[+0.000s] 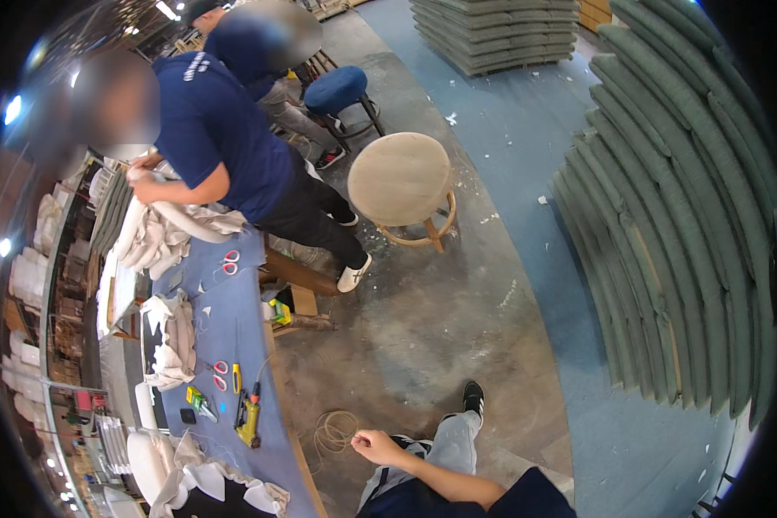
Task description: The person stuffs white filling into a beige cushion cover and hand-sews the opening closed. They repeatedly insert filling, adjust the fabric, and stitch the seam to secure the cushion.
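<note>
My left hand (375, 446) hangs low beside my grey-trousered leg (453, 440), its forearm coming in from the lower right. The fingers are curled together, and I cannot make out anything in them. Just left of the hand, a coil of thin wire (335, 432) lies on the concrete floor. The nearest surface is the blue-topped worktable (233, 328) on the left. A yellow-and-black hand tool (249, 420), red-handled scissors (219, 373) and white fabric pieces (173, 341) lie on it. My right hand is out of view.
Two people in dark blue shirts (220, 129) work white fabric at the table's far end. A round beige stool (399, 180) and a blue stool (337, 89) stand on the floor. Green padded panels (682, 224) lean in a row at right. More are stacked (496, 30) at the back.
</note>
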`<state>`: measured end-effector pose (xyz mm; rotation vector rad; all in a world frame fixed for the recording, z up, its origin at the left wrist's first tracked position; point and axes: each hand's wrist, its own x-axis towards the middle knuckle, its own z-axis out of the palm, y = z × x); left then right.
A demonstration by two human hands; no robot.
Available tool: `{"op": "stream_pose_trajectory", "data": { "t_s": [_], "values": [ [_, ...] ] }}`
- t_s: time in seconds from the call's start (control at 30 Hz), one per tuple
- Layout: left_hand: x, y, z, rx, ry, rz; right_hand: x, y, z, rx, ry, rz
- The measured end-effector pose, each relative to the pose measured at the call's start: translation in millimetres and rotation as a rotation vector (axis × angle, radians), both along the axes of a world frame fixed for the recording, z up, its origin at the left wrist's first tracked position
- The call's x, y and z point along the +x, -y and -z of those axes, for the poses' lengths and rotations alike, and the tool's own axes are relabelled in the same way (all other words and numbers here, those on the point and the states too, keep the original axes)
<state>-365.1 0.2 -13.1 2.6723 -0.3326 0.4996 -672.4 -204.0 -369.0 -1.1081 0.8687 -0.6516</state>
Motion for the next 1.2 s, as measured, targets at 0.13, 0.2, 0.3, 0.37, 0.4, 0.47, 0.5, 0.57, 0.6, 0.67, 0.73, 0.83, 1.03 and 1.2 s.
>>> {"op": "stream_pose_trajectory", "data": {
  "t_s": [0.13,0.2,0.3,0.37,0.4,0.47,0.5,0.57,0.6,0.67,0.73,0.83,1.03,1.2],
  "values": [
    [-78,41,71,0.176,-0.007,0.233,-12,-33,68,0.317,0.223,0.238],
    [-132,68,137,0.352,-0.079,0.387,-10,-51,100,0.423,0.319,0.302],
    [-219,105,267,0.68,-0.254,0.617,-23,-63,123,0.517,0.26,0.329],
    [-279,133,345,0.962,-0.313,0.778,-23,-73,140,0.602,0.363,0.455],
    [-306,146,381,1.107,-0.298,0.86,-21,-79,152,0.635,0.378,0.524],
    [-342,158,438,1.44,-0.086,0.953,-19,-76,156,0.569,0.263,0.605],
    [-347,160,456,1.616,0.112,0.929,-24,-72,152,0.577,0.255,0.614],
    [-345,155,481,1.916,0.546,0.859,-31,-67,147,0.606,0.237,0.646],
    [-346,154,493,2.044,0.763,0.835,-35,-67,150,0.617,0.218,0.632],
    [-339,152,510,2.227,1.15,0.742,-36,-63,154,0.632,0.205,0.61],
    [-330,151,519,2.362,1.427,0.666,-35,-60,161,0.675,0.231,0.625],
    [-320,155,528,2.513,1.691,0.551,-26,-61,165,0.739,0.271,0.638],
    [-320,161,530,2.123,1.61,0.611,-24,-54,167,0.758,0.257,0.65],
    [-322,175,516,1.788,1.41,0.723,-10,-44,172,0.778,0.242,0.649]
  ]
}}
